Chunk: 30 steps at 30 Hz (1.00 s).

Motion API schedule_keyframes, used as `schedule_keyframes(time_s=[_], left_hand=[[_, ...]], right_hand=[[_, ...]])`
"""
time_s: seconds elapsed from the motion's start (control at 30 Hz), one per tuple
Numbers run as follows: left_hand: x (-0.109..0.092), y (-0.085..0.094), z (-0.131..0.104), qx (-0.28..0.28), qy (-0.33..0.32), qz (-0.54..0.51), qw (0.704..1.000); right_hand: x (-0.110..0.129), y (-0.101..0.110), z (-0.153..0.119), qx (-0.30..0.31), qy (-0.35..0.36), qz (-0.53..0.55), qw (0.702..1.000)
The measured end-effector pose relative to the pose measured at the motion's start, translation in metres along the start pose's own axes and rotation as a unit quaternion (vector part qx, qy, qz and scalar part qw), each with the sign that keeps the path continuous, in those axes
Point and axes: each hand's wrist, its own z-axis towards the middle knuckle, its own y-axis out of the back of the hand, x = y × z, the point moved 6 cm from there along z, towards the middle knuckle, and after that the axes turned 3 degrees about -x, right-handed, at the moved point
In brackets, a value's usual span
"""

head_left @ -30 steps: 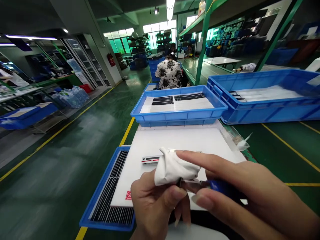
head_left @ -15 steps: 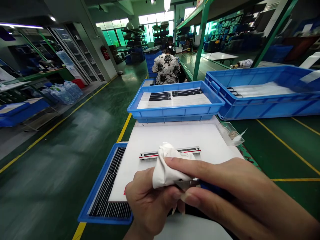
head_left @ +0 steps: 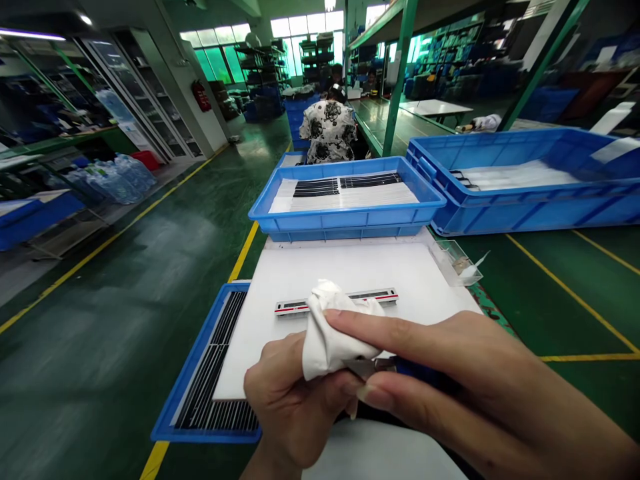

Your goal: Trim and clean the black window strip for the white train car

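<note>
A crumpled white cloth [head_left: 330, 333] is gripped by my left hand [head_left: 295, 400], whose fingers are closed round its lower end. My right hand [head_left: 440, 373] holds a knife [head_left: 377, 365] with a short metal blade and a dark blue handle, mostly hidden by the fingers. The blade lies against the underside of the cloth, and the right index finger presses on the cloth from above. Behind the cloth, a silver bar with a red stripe [head_left: 373, 295] rests on the white board [head_left: 280, 267]; its middle is hidden by the cloth.
Beyond the board stands a blue tray [head_left: 350, 219] of black strips. Another blue tray [head_left: 170, 407] with black strips is low at the left. Large blue bins [head_left: 530, 217] stand at the right, near a small clear box [head_left: 453, 263]. A person [head_left: 329, 130] sits farther ahead.
The whole view has shifted slightly, so the trays and bar appear a little farther left and higher. Both hands keep their hold on the cloth and knife, with little movement between them.
</note>
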Motion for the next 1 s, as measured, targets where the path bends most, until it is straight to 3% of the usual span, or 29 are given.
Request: schedule_keyframes(time_s=[0.63,1.0], left_hand=[[0.0058,-0.0053,0.0044,-0.012,0.050,-0.041,0.998],[0.0017,-0.0055,0.0078,-0.010,0.033,0.000,0.999]], right_hand=[[-0.0090,-0.0052,0.0000,0.024,-0.019,0.063,0.998],[-0.0075,-0.0034,0.0009,0.033,-0.008,0.054,0.998]])
